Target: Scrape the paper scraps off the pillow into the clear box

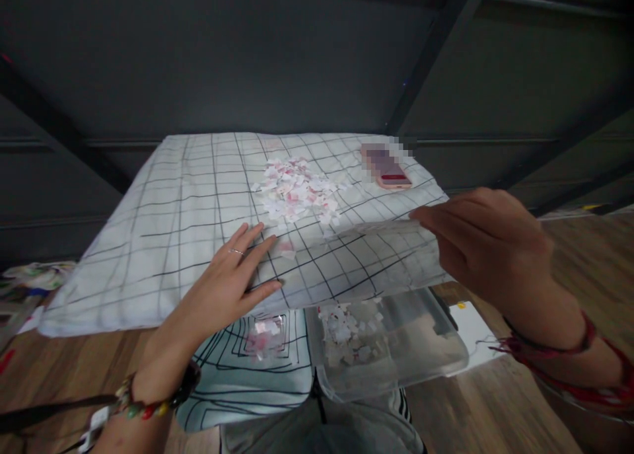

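A white cushion with a black grid lies in front of me. On its far middle sits a pile of small white and pink paper scraps. My left hand, with a ring on one finger, rests flat on the cushion's near edge, fingers apart. My right hand pinches the edge of a clear plastic sheet, which slopes over the cushion's near right corner. Below that corner, on my lap, a clear plastic container holds several scraps.
A pink phone lies at the cushion's far right. A small clear cup with scraps sits on my patterned shirt. A white box lies on the wooden floor at right. Dark walls and metal frame bars stand behind.
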Motion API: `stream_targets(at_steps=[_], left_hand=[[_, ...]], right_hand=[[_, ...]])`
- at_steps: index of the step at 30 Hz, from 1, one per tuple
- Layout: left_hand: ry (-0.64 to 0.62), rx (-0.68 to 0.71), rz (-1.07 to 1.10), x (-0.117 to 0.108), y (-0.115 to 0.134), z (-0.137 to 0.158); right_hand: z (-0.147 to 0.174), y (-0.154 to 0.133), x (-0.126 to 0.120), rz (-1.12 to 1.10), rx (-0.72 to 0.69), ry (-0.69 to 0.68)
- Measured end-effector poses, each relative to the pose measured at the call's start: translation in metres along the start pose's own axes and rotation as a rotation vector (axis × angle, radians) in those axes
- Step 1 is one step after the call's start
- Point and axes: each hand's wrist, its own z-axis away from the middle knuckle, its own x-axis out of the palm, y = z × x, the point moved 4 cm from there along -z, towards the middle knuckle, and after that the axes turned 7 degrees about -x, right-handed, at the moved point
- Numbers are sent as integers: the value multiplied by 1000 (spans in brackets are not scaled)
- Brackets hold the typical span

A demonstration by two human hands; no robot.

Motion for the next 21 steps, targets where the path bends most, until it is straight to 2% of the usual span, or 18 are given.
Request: stream_targets(at_steps=[6, 11, 14, 21], left_hand=[[31, 3, 7, 1, -1, 0], [28, -1, 15, 1, -2, 1], [27, -5, 12, 0, -2, 1], [29, -2, 18, 0, -2, 2]], right_hand=[[-4, -10, -3, -24, -24, 17], [-13, -21, -5, -104, 16, -20], [-14, -23, -8, -68, 50, -5], [-17, -29, -4, -78, 7, -8]])
